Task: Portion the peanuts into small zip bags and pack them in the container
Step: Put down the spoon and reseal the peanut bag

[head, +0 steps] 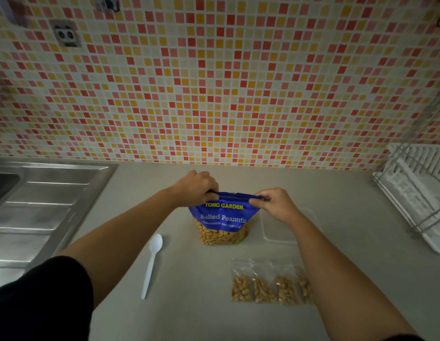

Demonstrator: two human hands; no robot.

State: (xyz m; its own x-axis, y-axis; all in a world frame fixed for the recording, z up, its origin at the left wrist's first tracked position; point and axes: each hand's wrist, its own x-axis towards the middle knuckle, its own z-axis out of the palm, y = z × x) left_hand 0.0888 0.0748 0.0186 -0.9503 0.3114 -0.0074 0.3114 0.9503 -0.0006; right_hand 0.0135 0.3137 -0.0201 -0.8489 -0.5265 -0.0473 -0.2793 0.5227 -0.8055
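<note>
- A black sleeve [41, 303] is seen nearest, at the lower left, on the left arm.
- Four small zip bags [268, 285], each holding peanuts, are laid flat side by side on the grey table [189, 316], near its front edge (the rightmost one is partly hidden by the right forearm).
- A white plastic spoon [152, 262] is laid on the table to the left of them, well apart, bowl pointing away.
- The blue peanut pouch [224, 217] is stood upright at the middle of the table, and peanuts are shown through its clear lower window.
- A clear container [280, 227] is set just beside the pouch on its right, partly covered by the right wrist.
- The pouch's top edge is pinched at its left corner by the left hand [196, 188] and at its right corner by the right hand [273, 205], fingers curled round the strip.
- A steel sink [41, 205] is fitted at the far left, and a white dish rack [415, 193] is placed at the far right.
- The table is backed by a wall [214, 82] of small red, orange and cream tiles.
</note>
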